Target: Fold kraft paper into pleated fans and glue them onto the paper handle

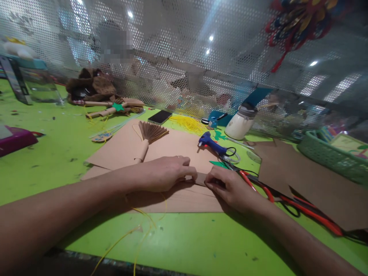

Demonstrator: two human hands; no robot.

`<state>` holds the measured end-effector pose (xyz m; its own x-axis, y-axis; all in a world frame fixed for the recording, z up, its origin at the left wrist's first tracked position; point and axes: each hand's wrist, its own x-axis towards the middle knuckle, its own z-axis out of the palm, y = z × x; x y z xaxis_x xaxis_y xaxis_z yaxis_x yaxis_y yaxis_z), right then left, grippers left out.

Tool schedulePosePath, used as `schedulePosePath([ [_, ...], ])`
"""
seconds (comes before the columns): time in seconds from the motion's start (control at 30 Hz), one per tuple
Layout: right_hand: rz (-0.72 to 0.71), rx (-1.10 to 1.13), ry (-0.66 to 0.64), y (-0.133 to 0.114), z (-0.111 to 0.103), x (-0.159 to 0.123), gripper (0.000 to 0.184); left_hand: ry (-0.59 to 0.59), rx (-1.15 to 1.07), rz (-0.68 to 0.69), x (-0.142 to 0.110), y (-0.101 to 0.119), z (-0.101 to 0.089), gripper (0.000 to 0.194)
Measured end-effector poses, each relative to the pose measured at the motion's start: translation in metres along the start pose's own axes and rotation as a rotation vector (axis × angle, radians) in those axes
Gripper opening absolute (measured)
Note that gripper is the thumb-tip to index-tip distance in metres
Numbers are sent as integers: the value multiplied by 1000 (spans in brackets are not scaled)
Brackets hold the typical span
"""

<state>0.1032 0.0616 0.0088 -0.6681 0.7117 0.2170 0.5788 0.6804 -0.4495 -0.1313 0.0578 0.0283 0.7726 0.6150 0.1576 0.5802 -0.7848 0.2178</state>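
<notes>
My left hand (168, 173) and my right hand (232, 187) meet over a sheet of brown kraft paper (181, 201). Between them runs a narrow brown paper strip (200, 178). The right fingers pinch its right end, and the bent left fingers grip the other end, partly hidden by the hand. Just beyond my left hand lies a small pleated paper fan shape on a rolled paper handle (143, 150). A blue glue gun (212, 144) rests past my right hand, near a green paper piece (219, 164).
Red-handled scissors (247, 180) lie beside my right forearm, with brown card (313, 180) and a green basket (330, 157) further right. A phone (160, 117), yellow raffia-like strands (188, 124) and a white jar (240, 124) stand along the back, before a perforated metal screen (172, 57).
</notes>
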Motion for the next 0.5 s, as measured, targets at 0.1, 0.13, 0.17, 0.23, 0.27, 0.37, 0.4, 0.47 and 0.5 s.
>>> schedulePosePath([
  [0.1, -57, 49, -23, 2, -2, -2, 17, -20, 9, 86, 1, -9, 1, 21],
  [0.13, -69, 51, -39, 2, -3, -3, 21, -22, 9, 107, 1, -12, 1, 23],
  [0.17, -79, 47, -56, 2, -3, -3, 24, -21, 11, 125, 2, -14, 1, 25],
  [0.23, -97, 38, -81, 2, -5, -4, 26, -12, 17, 151, 1, -16, 1, 26],
  [0.27, -101, 35, -95, 3, -7, -5, 26, -7, 22, 156, 1, -15, 1, 27],
  [0.37, -99, 42, -127, 3, -9, -5, 27, 22, 36, 152, 0, -13, 2, 28],
  [0.4, -96, 47, -133, 3, -10, -5, 27, 28, 37, 152, 0, -12, 1, 28],
  [0.47, -100, 49, -134, 3, -10, -5, 27, 22, 37, 166, 0, -11, 0, 27],
  [0.5, -107, 42, -133, 3, -10, -5, 27, 12, 39, 175, 0, -11, -1, 25],
])
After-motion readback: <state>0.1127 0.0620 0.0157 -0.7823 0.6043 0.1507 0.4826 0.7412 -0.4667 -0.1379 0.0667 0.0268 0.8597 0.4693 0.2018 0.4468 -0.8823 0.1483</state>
